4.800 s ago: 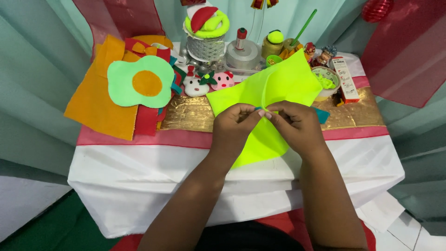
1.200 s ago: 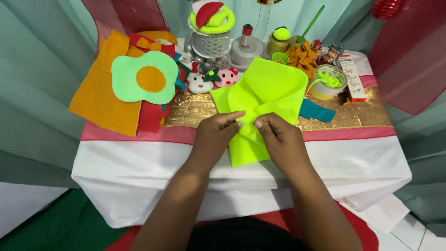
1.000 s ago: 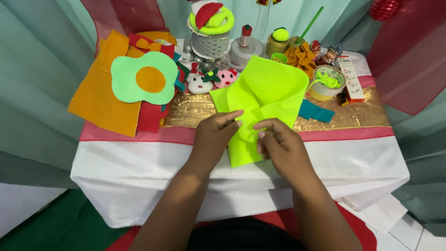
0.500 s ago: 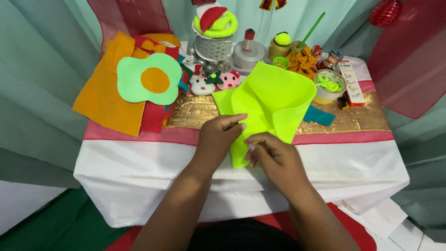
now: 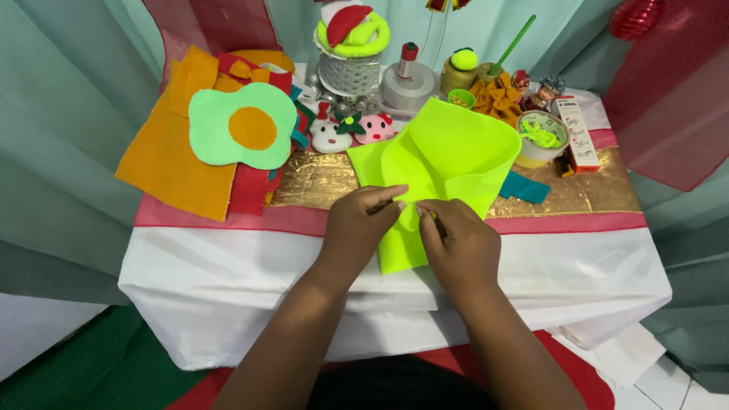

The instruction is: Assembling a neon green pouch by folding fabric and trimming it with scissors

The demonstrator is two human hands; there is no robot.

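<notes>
**Pinching neon felt at table edge**

Holding a folded sheet of neon yellow-green felt [image 5: 448, 163] with both hands above the front part of a table [image 5: 228, 258] draped in white cloth. Left hand [image 5: 363, 224]: thumb and forefinger drawn together, pinched on the felt's lower fold near the sheet's middle. Right hand [image 5: 459, 241]: fingers curled and closed on the same fold, just beside the left fingertips, nearly touching them. Whether anything small sits between the right fingers: cannot tell. Upper part of felt arched up and bowed open toward the back of the table; lower corner hanging down over the white cloth between the two wrists.

Noted around the felt:
- gold runner [image 5: 319, 178] beneath and behind it, pink band along its front edge
- teal felt scrap [image 5: 525, 187] just right of the sheet, partly under it
- small bowl [image 5: 541, 138] of neon trimmings near the right rear
- upright white and red box [image 5: 579, 134] beside the bowl
- orange felt sheet [image 5: 171, 163] at left, well apart from the hands, with a mint-green egg shape [image 5: 241, 125] with orange centre lying on it
- two small felt figures [image 5: 353, 130], white and pink, behind the sheet's left corner
- spool [image 5: 408, 80] with red-capped top at rear centre
</notes>
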